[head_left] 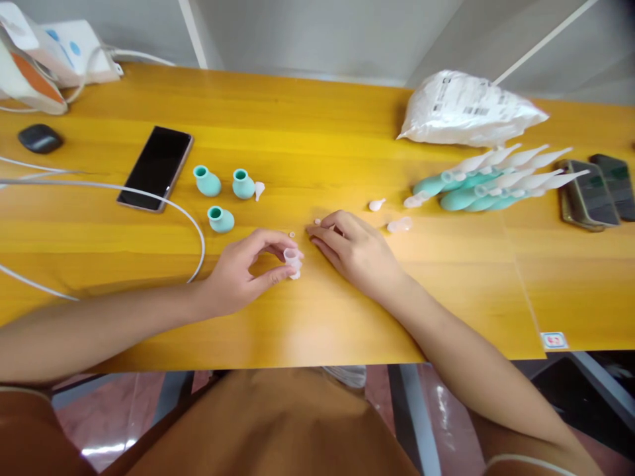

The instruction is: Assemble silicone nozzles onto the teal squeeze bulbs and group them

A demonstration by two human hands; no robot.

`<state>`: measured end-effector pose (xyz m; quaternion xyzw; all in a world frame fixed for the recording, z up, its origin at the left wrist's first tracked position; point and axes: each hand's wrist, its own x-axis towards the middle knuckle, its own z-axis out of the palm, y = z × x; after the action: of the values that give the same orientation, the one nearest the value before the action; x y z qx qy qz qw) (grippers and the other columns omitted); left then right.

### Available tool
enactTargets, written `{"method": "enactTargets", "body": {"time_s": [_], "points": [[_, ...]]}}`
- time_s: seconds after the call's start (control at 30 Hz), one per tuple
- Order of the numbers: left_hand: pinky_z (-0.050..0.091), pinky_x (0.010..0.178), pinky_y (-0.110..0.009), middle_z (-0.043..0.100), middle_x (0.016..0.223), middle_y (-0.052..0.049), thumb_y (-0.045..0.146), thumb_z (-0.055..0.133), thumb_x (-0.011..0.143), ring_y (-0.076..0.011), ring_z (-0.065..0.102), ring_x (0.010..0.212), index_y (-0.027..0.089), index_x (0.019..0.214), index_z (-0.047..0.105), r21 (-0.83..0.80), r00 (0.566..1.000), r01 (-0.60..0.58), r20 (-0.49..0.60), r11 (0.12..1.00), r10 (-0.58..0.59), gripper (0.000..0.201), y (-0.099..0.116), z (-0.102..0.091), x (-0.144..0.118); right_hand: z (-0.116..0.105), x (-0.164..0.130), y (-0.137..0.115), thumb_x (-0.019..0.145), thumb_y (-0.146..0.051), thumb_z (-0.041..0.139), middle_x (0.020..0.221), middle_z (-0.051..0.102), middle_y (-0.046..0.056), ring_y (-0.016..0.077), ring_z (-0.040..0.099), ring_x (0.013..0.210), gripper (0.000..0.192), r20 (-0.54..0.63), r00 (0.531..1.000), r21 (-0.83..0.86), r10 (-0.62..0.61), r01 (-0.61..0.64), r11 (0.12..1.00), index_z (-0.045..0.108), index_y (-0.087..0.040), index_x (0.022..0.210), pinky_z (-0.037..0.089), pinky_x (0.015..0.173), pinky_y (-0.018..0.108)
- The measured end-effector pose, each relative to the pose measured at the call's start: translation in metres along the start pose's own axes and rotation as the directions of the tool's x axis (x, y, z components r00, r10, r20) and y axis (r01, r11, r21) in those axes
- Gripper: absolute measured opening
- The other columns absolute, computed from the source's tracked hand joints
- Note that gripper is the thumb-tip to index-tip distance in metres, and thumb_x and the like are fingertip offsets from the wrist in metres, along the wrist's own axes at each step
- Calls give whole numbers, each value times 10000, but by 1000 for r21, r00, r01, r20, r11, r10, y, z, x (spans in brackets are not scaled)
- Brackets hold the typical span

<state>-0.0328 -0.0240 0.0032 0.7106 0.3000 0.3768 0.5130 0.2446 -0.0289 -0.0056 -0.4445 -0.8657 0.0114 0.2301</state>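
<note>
Near the centre of the frame the left hand (243, 268) pinches a small clear plastic cap (292, 260) between thumb and fingertips, holding it just above the yellow wooden table (317, 317). Just to its right the right hand (354, 248) lies palm down on the table, fingers loosely curled, the fingertips touching or nearly touching a tiny pale piece (317, 222); whether it actually grips that piece cannot be told. Another tiny pale piece (292, 234) lies between the two hands. To the upper left of the hands stand three small teal bulbs (221, 219) with open mouths and no clear tips, a loose clear tip (258, 190) just beside one of them. To the upper right lie two more loose clear parts (399, 225), and beyond them, at the right of the frame, a pile of teal bulbs fitted with long clear tips (489, 184). Judging by this, a good many pieces look assembled and three bulbs remain bare. Behind the pile sits a white plastic bag (466, 109). Two phones (595, 192) lie at the far right edge, a dark phone (155, 168) at the left, with a white cable (124, 192) looping past it and a small black case (40, 138) in the upper left.
</note>
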Motion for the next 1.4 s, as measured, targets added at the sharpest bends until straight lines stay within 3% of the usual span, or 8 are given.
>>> {"method": "enactTargets", "body": {"time_s": [0.37, 0.57, 0.73, 0.87, 0.97, 1.07, 1.23, 1.4], "points": [[668, 936, -370, 824, 1127, -77, 347, 822, 1068, -200, 808, 1010, 232, 1229, 724, -31, 999, -4, 33, 1000, 5, 220, 3, -1, 2, -4, 1, -5, 1133, -184, 598, 1140, 756, 149, 307, 770, 1114, 102, 12, 1000, 209, 0, -3, 978, 689, -225, 1154, 672, 961, 484], [686, 945, -342, 810, 1129, -67, 319, 844, 1051, -181, 811, 1000, 228, 1303, 696, -137, 1000, 21, 21, 990, -18, 306, 0, 2, 1, -14, 0, -15, 1111, -149, 631, 1074, 738, 89, 177, 751, 844, 104, -56, 992, 479, 111, -71, 875, 691, -230, 1136, 672, 731, 329], [692, 922, -328, 812, 1084, -48, 257, 874, 1019, -178, 822, 981, 223, 1188, 679, -189, 999, 11, 45, 982, -3, 261, -2, 2, 3, -22, -1, -23, 1060, -219, 765, 1018, 735, 61, 143, 764, 772, 16, 5, 960, 683, 281, -208, 700, 781, -223, 1059, 646, 587, 251], [684, 883, -312, 807, 1048, -42, 253, 862, 1028, -172, 818, 947, 212, 1062, 692, -162, 994, -37, 97, 986, 53, 178, -2, -1, 6, -21, -3, -27, 993, -301, 884, 891, 773, 23, 133, 780, 619, 133, 152, 915, 848, 373, -315, 427, 812, -196, 1028, 654, 519, 229], [673, 876, -307, 813, 1049, -46, 257, 858, 1033, -173, 815, 944, 214, 1066, 728, -119, 992, -54, 109, 991, 67, 141, 0, -3, 8, -20, -4, -32, 949, -283, 933, 771, 791, 0, 148, 785, 561, 167, 267, 897, 916, 352, -350, 196, 817, -179, 1007, 686, 533, 238], [663, 874, -308, 822, 1039, -47, 266, 866, 1029, -176, 814, 933, 219, 1067, 754, -92, 989, -86, 113, 992, 96, 128, 0, -4, 10, -20, -3, -35, 935, -235, 943, 767, 825, 13, 155, 811, 599, 143, 308, 900, 934, 307, -347, 81, 833, -176, 1006, 707, 577, 232], [651, 863, -312, 835, 1012, -54, 284, 874, 1024, -183, 812, 914, 219, 1050, 772, -61, 986, -111, 117, 992, 118, 123, 0, -5, 11, -21, -1, -34, 932, -140, 922, 846, 850, 28, 128, 834, 693, 143, 289, 919, 947, 268, -316, 65, 868, -185, 1057, 714, 670, 200], [653, 861, -311, 824, 1011, -52, 295, 868, 1031, -181, 802, 917, 221, 1049, 767, -65, 988, -80, 127, 995, 88, 126, 0, -5, 11, -21, -2, -32, 965, -139, 889, 956, 828, 42, 133, 846, 768, 160, 202, 947, 946, 248, -254, 200, 884, -199, 1114, 717, 690, 209]]}}
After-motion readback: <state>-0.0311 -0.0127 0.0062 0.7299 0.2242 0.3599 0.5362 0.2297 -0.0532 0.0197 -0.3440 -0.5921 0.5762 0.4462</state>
